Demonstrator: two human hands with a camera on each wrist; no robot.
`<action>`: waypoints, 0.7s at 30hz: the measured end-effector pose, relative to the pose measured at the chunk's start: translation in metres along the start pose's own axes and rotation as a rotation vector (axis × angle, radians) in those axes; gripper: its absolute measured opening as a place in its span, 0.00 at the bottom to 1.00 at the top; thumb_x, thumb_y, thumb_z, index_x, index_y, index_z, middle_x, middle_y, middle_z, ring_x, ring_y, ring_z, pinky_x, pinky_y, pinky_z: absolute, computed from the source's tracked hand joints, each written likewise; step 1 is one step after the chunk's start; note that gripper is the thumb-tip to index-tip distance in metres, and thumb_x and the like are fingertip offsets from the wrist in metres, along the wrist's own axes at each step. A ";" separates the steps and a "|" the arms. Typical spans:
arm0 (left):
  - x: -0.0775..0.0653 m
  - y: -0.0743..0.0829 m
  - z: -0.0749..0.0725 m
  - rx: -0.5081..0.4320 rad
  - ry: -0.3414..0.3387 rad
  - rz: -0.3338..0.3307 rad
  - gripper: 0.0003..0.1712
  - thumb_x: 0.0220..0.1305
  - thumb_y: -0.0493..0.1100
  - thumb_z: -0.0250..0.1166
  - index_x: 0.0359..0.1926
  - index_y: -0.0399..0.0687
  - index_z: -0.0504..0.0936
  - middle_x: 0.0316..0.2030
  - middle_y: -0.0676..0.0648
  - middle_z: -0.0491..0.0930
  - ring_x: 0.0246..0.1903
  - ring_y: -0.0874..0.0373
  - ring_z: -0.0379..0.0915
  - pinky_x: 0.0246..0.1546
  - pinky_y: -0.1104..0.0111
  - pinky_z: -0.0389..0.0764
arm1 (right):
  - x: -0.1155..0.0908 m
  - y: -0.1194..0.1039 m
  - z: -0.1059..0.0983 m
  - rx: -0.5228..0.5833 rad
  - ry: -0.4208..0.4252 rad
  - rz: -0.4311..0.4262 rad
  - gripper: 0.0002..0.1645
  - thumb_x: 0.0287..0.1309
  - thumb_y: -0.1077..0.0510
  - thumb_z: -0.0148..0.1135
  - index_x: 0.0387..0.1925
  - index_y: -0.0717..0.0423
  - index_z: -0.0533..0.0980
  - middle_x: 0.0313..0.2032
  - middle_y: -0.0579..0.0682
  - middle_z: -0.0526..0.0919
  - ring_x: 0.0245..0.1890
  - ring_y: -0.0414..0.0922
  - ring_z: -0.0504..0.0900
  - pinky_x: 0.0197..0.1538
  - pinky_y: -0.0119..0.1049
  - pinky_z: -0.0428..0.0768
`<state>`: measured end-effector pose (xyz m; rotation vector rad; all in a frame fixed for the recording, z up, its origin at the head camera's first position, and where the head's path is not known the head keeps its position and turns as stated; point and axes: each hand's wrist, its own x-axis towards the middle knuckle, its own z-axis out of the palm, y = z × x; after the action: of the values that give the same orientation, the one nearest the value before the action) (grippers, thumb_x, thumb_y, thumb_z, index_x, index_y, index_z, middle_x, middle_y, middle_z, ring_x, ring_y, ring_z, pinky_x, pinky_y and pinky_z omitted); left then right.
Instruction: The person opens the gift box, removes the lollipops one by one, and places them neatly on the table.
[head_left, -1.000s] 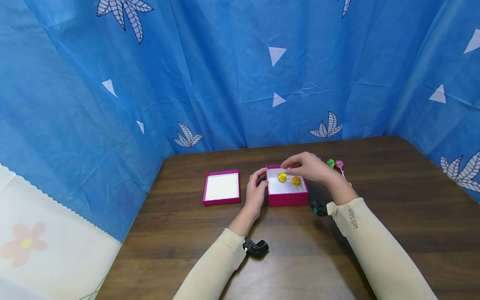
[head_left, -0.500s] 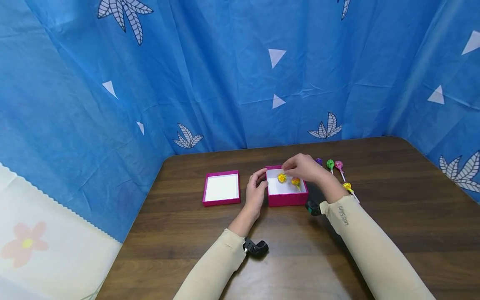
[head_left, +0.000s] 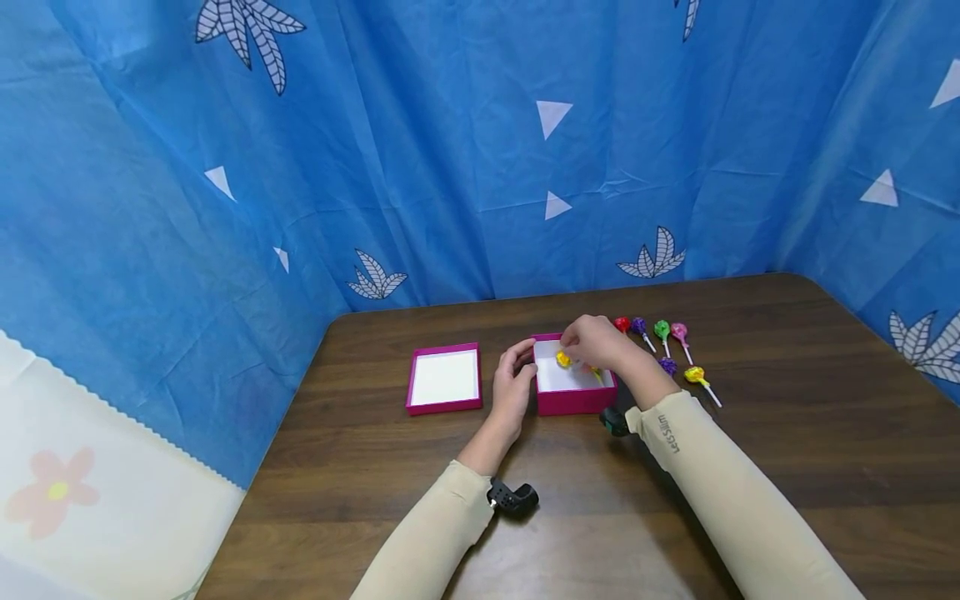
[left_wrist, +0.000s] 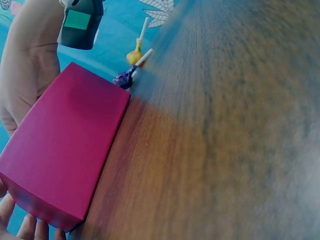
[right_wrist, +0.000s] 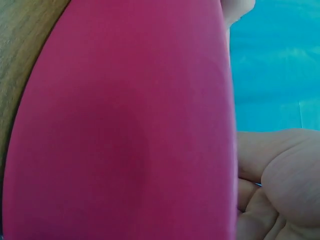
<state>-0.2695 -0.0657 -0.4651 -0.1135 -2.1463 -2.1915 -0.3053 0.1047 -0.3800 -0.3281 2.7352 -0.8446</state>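
Observation:
A deep pink box (head_left: 576, 403) with a white inside stands uncovered on the table. My left hand (head_left: 512, 387) holds its left side, curved fingers against the wall and thumb near the rim; its fingertips (left_wrist: 27, 227) show at the box's end in the left wrist view. My right hand (head_left: 596, 343) reaches down into the box with bent fingers. A yellow lollipop (head_left: 563, 359) lies inside by those fingertips, and a second lollipop is mostly covered by the hand. Whether the right fingers pinch anything is hidden. The box wall fills most of the right wrist view.
Left of the box lies its pink-rimmed lid (head_left: 446, 379), white inside facing up. To the right are several lollipops, among them a yellow one (head_left: 696, 375), a green one (head_left: 662, 329) and a pink one (head_left: 679, 331). A blue curtain (head_left: 450, 167) hangs behind the table.
My right hand has moved slightly left and lower into the box, now covering the right-hand lollipop there. More lollipops on the table have come into view. My left hand has stayed in place.

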 end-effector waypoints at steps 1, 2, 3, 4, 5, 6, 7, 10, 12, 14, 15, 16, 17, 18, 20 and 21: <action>0.000 0.000 0.000 0.003 -0.001 0.000 0.24 0.67 0.38 0.56 0.63 0.54 0.76 0.64 0.51 0.71 0.65 0.52 0.66 0.64 0.56 0.74 | 0.000 0.000 0.000 0.003 0.000 0.002 0.20 0.63 0.61 0.63 0.56 0.64 0.80 0.53 0.64 0.83 0.35 0.49 0.83 0.37 0.32 0.85; 0.000 0.000 0.000 0.004 -0.001 -0.001 0.24 0.67 0.38 0.56 0.63 0.54 0.76 0.64 0.51 0.71 0.65 0.52 0.66 0.64 0.57 0.74 | 0.001 0.001 0.001 0.006 0.000 0.004 0.21 0.63 0.61 0.64 0.56 0.63 0.80 0.53 0.64 0.83 0.35 0.49 0.83 0.36 0.32 0.85; 0.000 -0.001 0.001 0.006 -0.002 -0.002 0.24 0.67 0.38 0.55 0.64 0.55 0.76 0.64 0.51 0.71 0.65 0.52 0.66 0.64 0.57 0.74 | 0.001 0.002 0.001 0.003 0.002 0.001 0.20 0.62 0.61 0.64 0.55 0.63 0.80 0.52 0.63 0.84 0.35 0.48 0.82 0.36 0.31 0.85; 0.000 -0.001 0.001 0.006 -0.004 -0.001 0.24 0.67 0.38 0.55 0.64 0.54 0.76 0.64 0.51 0.71 0.65 0.52 0.66 0.65 0.57 0.74 | 0.002 0.002 0.001 0.001 -0.001 -0.004 0.20 0.62 0.61 0.65 0.55 0.64 0.80 0.52 0.63 0.84 0.34 0.48 0.82 0.35 0.31 0.85; 0.000 -0.001 0.001 0.006 -0.003 -0.001 0.24 0.67 0.38 0.56 0.64 0.55 0.76 0.64 0.52 0.71 0.65 0.53 0.66 0.65 0.57 0.74 | 0.002 0.002 0.002 -0.001 -0.005 -0.012 0.20 0.62 0.61 0.65 0.54 0.64 0.81 0.51 0.63 0.84 0.34 0.48 0.82 0.34 0.31 0.85; -0.001 -0.001 0.001 0.006 -0.003 -0.002 0.24 0.67 0.38 0.56 0.64 0.55 0.76 0.64 0.52 0.71 0.65 0.53 0.66 0.65 0.57 0.74 | 0.002 0.002 0.003 -0.004 -0.008 -0.019 0.20 0.61 0.61 0.65 0.54 0.64 0.81 0.50 0.63 0.85 0.33 0.47 0.82 0.34 0.31 0.84; -0.001 -0.001 0.000 0.005 -0.005 -0.001 0.24 0.67 0.38 0.55 0.64 0.55 0.76 0.64 0.52 0.71 0.65 0.53 0.66 0.65 0.56 0.73 | 0.003 0.002 0.004 -0.004 -0.015 -0.026 0.20 0.60 0.61 0.66 0.53 0.64 0.81 0.49 0.63 0.85 0.31 0.47 0.83 0.33 0.31 0.84; -0.002 -0.001 0.000 0.002 -0.001 0.001 0.24 0.67 0.37 0.55 0.63 0.56 0.76 0.64 0.51 0.71 0.65 0.52 0.66 0.65 0.56 0.73 | 0.002 0.000 0.007 -0.007 -0.042 -0.052 0.20 0.59 0.62 0.67 0.53 0.65 0.81 0.47 0.62 0.86 0.28 0.46 0.83 0.31 0.32 0.84; -0.003 -0.001 0.000 0.000 0.000 0.001 0.23 0.67 0.37 0.55 0.62 0.56 0.77 0.64 0.50 0.72 0.65 0.51 0.67 0.65 0.56 0.73 | 0.002 0.000 0.010 -0.009 -0.055 -0.062 0.21 0.58 0.62 0.67 0.53 0.65 0.81 0.46 0.61 0.86 0.26 0.45 0.83 0.30 0.32 0.83; -0.003 -0.002 0.000 -0.004 -0.002 0.001 0.23 0.67 0.37 0.56 0.62 0.57 0.77 0.64 0.50 0.72 0.65 0.51 0.67 0.65 0.56 0.72 | 0.003 -0.001 0.012 -0.018 -0.063 -0.065 0.21 0.58 0.62 0.68 0.53 0.64 0.81 0.44 0.60 0.86 0.25 0.45 0.82 0.29 0.31 0.83; -0.003 -0.002 0.000 -0.008 -0.005 0.002 0.23 0.67 0.37 0.56 0.62 0.56 0.77 0.64 0.50 0.72 0.65 0.51 0.67 0.65 0.56 0.72 | 0.003 -0.002 0.013 -0.021 -0.064 -0.063 0.21 0.57 0.62 0.68 0.53 0.62 0.82 0.44 0.59 0.86 0.26 0.45 0.81 0.29 0.31 0.83; -0.003 -0.002 0.000 -0.008 -0.010 0.002 0.24 0.67 0.38 0.56 0.62 0.56 0.77 0.64 0.50 0.72 0.65 0.51 0.67 0.65 0.55 0.72 | 0.003 -0.003 0.014 -0.024 -0.064 -0.062 0.21 0.57 0.62 0.69 0.53 0.61 0.82 0.43 0.59 0.87 0.26 0.45 0.81 0.29 0.31 0.82; -0.002 -0.002 0.000 -0.008 -0.013 0.004 0.24 0.67 0.38 0.56 0.62 0.56 0.77 0.64 0.50 0.71 0.65 0.51 0.66 0.65 0.55 0.73 | 0.003 -0.003 0.014 -0.024 -0.066 -0.060 0.20 0.56 0.62 0.69 0.52 0.60 0.83 0.43 0.58 0.87 0.26 0.45 0.81 0.29 0.32 0.82; -0.002 -0.001 0.000 -0.007 -0.014 0.004 0.24 0.67 0.38 0.56 0.62 0.57 0.77 0.64 0.50 0.71 0.65 0.51 0.66 0.65 0.56 0.73 | 0.004 -0.004 0.015 -0.025 -0.069 -0.061 0.20 0.56 0.62 0.70 0.51 0.58 0.83 0.42 0.57 0.87 0.27 0.46 0.80 0.29 0.32 0.83; -0.002 0.000 -0.001 -0.003 -0.015 0.006 0.24 0.66 0.38 0.57 0.62 0.57 0.77 0.64 0.50 0.71 0.65 0.51 0.66 0.64 0.56 0.74 | 0.005 -0.006 0.015 -0.029 -0.082 -0.069 0.19 0.55 0.61 0.71 0.50 0.56 0.84 0.42 0.57 0.86 0.28 0.46 0.80 0.29 0.32 0.83; -0.001 0.000 -0.001 -0.002 -0.017 0.008 0.24 0.66 0.38 0.57 0.63 0.57 0.76 0.64 0.50 0.71 0.65 0.51 0.66 0.64 0.56 0.74 | 0.005 -0.007 0.015 -0.033 -0.088 -0.076 0.18 0.54 0.61 0.72 0.49 0.56 0.85 0.42 0.56 0.86 0.28 0.46 0.80 0.29 0.32 0.83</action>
<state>-0.2681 -0.0670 -0.4653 -0.1406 -2.1484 -2.1967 -0.3043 0.0901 -0.3892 -0.4668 2.6721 -0.7856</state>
